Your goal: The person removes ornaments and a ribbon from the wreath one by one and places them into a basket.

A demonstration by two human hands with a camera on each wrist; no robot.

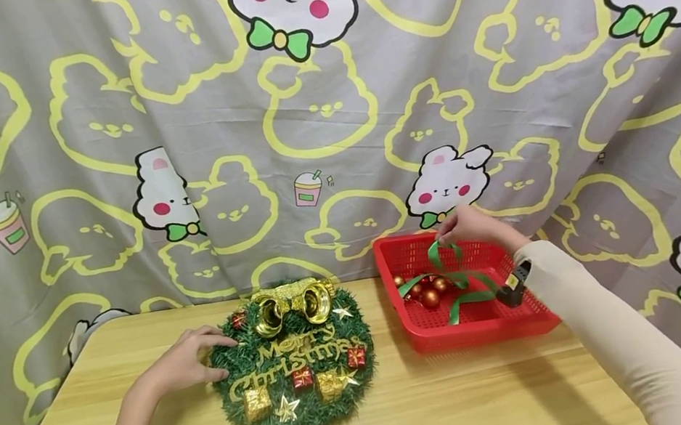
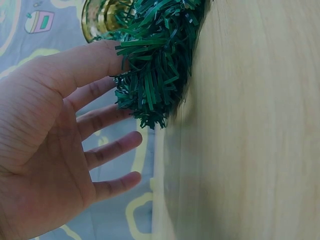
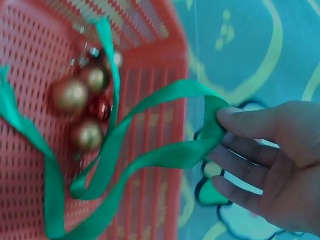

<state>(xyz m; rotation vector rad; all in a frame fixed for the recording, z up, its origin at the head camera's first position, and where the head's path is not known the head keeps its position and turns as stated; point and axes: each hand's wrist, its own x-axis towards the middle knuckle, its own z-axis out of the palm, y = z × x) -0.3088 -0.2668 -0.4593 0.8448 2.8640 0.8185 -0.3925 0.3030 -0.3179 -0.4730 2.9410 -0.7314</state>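
A green Christmas wreath [image 1: 294, 366] lies on the table, with gold bells [image 1: 293, 306], gold "Merry Christmas" lettering, stars and small gift boxes on it. My left hand [image 1: 181, 361] rests at its left edge, thumb and fingers spread and touching the green tinsel [image 2: 155, 65]. Over the red basket [image 1: 422, 338], my right hand [image 1: 471, 224] pinches a green ribbon [image 3: 170, 95] between thumb and fingers. The ribbon hangs in a loop, its lower lengths trailing into the basket. Gold and red baubles [image 1: 430, 298] lie inside the basket, at its left.
The basket stands at the right of the wooden table [image 1: 409, 408], near the back edge. A grey curtain [image 1: 330, 140] printed with yellow outlines and white cartoon animals hangs behind the table and along its right side.
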